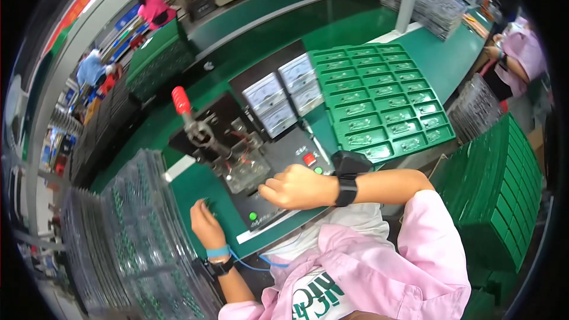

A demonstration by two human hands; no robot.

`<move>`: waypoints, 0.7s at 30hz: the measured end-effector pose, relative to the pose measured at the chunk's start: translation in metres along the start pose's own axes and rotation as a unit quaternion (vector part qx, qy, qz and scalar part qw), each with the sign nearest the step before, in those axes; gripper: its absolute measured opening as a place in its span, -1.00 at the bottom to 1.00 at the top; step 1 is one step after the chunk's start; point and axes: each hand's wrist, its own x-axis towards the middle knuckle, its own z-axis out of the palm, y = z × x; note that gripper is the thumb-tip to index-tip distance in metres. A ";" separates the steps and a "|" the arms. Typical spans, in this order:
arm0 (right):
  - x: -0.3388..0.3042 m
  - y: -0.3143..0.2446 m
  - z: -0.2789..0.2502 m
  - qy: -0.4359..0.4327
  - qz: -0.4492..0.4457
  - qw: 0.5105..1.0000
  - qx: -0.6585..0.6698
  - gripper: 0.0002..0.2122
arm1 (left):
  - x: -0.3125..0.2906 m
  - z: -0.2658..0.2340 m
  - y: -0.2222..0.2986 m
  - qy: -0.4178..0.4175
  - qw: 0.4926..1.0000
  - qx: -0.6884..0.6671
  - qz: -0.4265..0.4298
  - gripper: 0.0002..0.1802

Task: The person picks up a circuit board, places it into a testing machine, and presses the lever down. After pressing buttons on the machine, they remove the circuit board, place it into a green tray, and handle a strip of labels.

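Note:
My right hand (296,187) is closed, its fingers curled at the front edge of a test fixture's clear plate (248,172). What lies under those fingers, if anything, is hidden. Above the plate stands a toggle clamp with a red handle (181,101), the handle pointing up. My left hand (206,225) is at the left edge of the green bench mat, fingers bent together around something small and dark that I cannot make out. The fixture's black box carries a red switch (309,159) and a green button (253,216) near its front corner. Behind it are several panel meters (275,120).
A green compartment tray (435,109) with small clear parts lies right of the fixture. Clear trays holding green circuit boards (139,213) are stacked at the left. More green trays (495,184) stand at the right. A co-worker in pink (521,53) is at the far right.

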 end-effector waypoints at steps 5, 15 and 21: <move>-0.059 0.055 -0.062 0.153 0.223 0.960 0.074 -0.84 | -0.008 -0.013 0.013 0.038 0.991 -0.088 -0.094 -0.77; -0.218 0.073 -0.126 0.370 0.504 0.776 0.088 -0.90 | -0.004 -0.002 0.099 -0.054 0.974 -0.043 0.217 -0.67; -0.261 0.017 -0.153 0.329 0.531 0.780 -0.015 -0.89 | 0.012 0.015 0.101 -0.140 0.970 0.019 0.200 -0.60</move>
